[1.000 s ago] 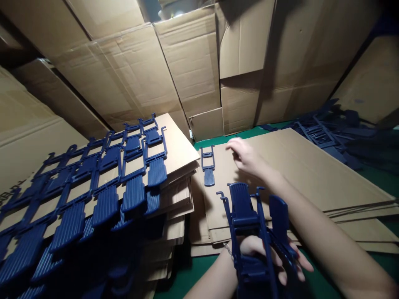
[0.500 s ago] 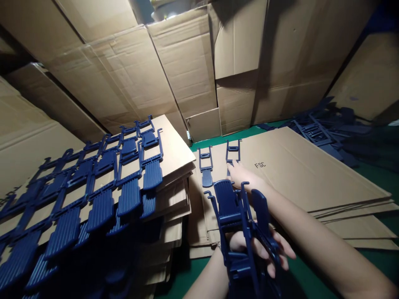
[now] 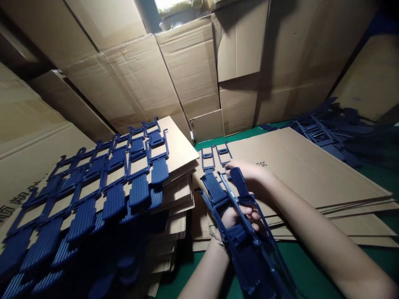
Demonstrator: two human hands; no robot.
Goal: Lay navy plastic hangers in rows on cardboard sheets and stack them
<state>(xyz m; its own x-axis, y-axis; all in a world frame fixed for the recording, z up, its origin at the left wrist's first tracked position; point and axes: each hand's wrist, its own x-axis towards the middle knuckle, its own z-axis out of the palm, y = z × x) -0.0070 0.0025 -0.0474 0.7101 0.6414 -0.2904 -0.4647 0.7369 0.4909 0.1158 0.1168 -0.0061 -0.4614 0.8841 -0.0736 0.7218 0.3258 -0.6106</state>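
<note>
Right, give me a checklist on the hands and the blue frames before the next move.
1. Bundle held: ok. The left hand holds the bundle of blue frames.
2. Right hand at a frame: ok. The right hand is at the lower end of the right-hand frame; whether it grips it, cannot tell.
3. Two frames on the right cardboard: ok. The left-hand frame lies beside the other.
4. Those two parallel: not ok. The right-hand one looks slightly askew.
5. Their lower ends fully visible: not ok. The bundle and right hand cover parts.
6. Lower layers of the left stack in order: cannot tell, deep shadow.
</note>
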